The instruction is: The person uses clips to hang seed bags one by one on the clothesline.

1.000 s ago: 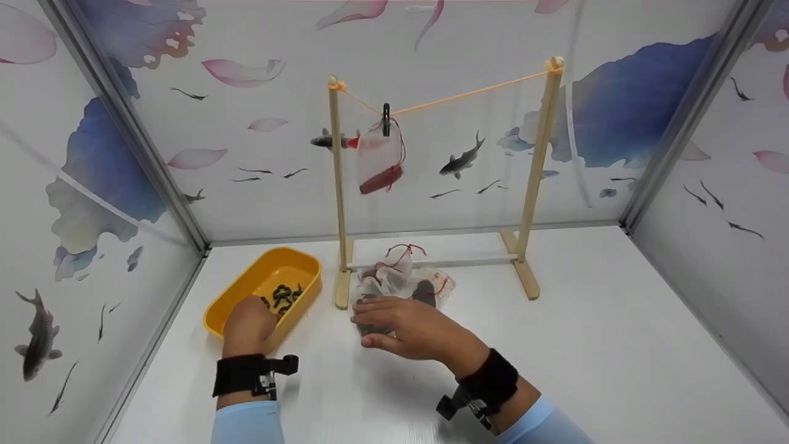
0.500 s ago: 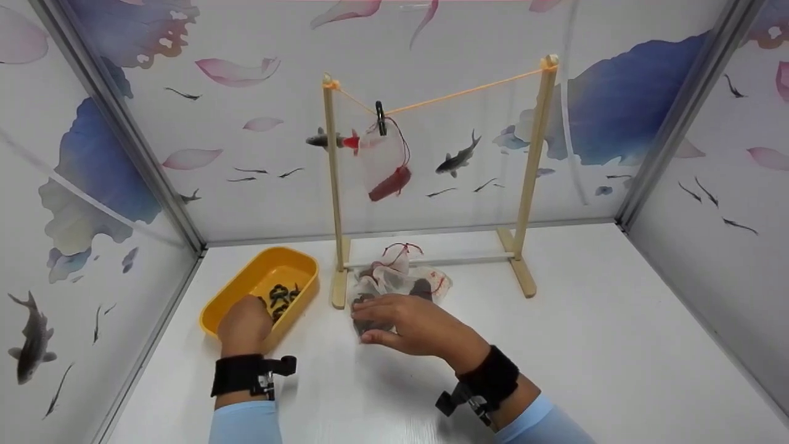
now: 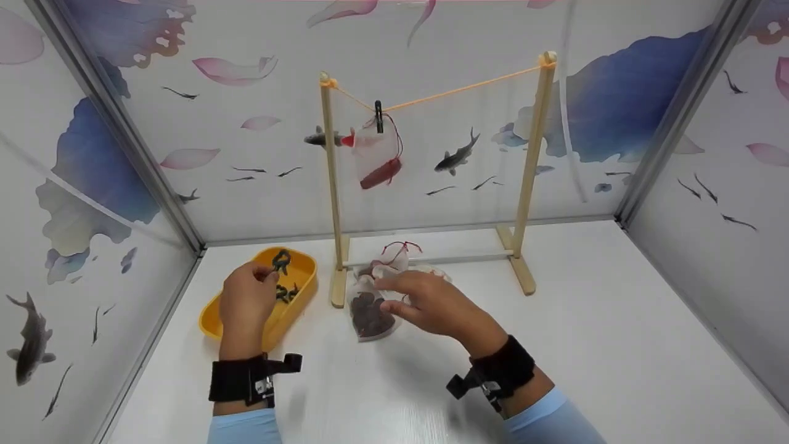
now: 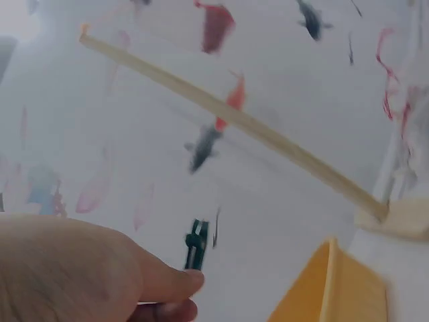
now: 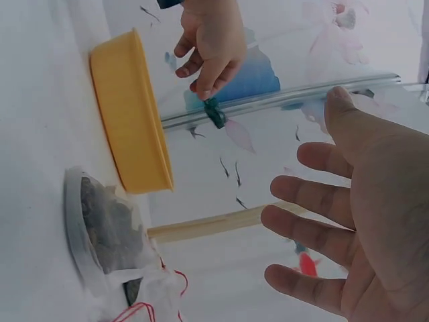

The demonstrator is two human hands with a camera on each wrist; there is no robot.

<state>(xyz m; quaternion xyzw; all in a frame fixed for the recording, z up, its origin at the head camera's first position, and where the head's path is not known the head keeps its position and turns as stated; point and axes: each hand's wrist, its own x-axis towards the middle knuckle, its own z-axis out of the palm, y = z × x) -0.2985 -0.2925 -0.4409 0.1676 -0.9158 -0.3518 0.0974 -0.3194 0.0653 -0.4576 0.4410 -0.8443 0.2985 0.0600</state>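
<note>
Above the yellow tray (image 3: 212, 317), my left hand (image 3: 248, 302) pinches a dark green spring clip (image 3: 282, 260) between thumb and fingertips; the left wrist view shows the clip (image 4: 196, 245) upright. My right hand (image 3: 434, 302) hovers over the sheer drawstring bags with its fingers apart and relaxed, holding nothing; in the right wrist view its palm and fingers (image 5: 312, 201) are spread. Just beside it lies a bag with dark round contents (image 3: 370, 317). Behind that, another bag with a red cord (image 3: 397, 259) is bunched up and partly hidden by the hand.
A wooden rack (image 3: 525, 185) with a sagging orange string (image 3: 462, 94) stands at the back. From the string hangs a sheer bag (image 3: 377, 148) with red contents, held by a black clip (image 3: 378, 117). More clips (image 3: 286, 293) lie in the tray.
My left hand has risen out of the tray with a clip in its fingers. My right hand has lifted off the front bag, moving slightly right. The hanging bag swings a little.
</note>
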